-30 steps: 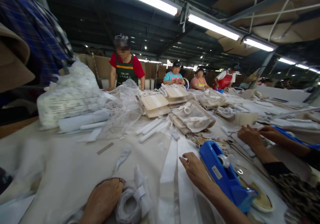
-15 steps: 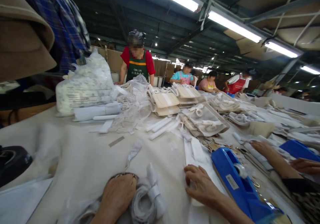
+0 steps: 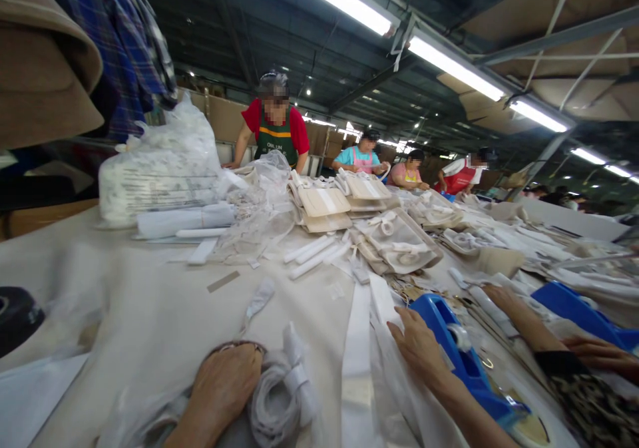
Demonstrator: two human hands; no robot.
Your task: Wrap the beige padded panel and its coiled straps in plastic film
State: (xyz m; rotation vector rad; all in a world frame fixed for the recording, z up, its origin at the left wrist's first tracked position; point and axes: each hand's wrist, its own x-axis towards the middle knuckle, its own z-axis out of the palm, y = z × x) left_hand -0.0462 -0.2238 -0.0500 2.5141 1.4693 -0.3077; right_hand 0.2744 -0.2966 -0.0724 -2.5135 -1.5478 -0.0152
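Observation:
My left hand [image 3: 224,385] is closed at the lower middle, with its fingertips turned down out of sight; what they grip cannot be made out. Just right of it lies a coiled pale strap [image 3: 277,401] bound with white wrapping. My right hand [image 3: 422,345] has its fingers stretched and apart over white strips of sheet material, touching the strip [image 3: 383,298] under its fingertips. A long white strip [image 3: 355,348] lies flat to the left of that hand. Immediately beyond it stands a blue tape dispenser [image 3: 452,341] with a roll of clear tape.
Pale bags [image 3: 324,205] wrapped in plastic are heaped across the table. A large clear sack [image 3: 157,178] stands at the back left, near white rolls [image 3: 187,220]. At right, a co-worker's arm [image 3: 519,321] reaches beside a second blue dispenser [image 3: 574,308]. Other people work behind.
My right hand has shifted right and forward across the white strips, its fingers now more stretched, uncovering the long strip. My left hand stays by the coil. The view has turned slightly right.

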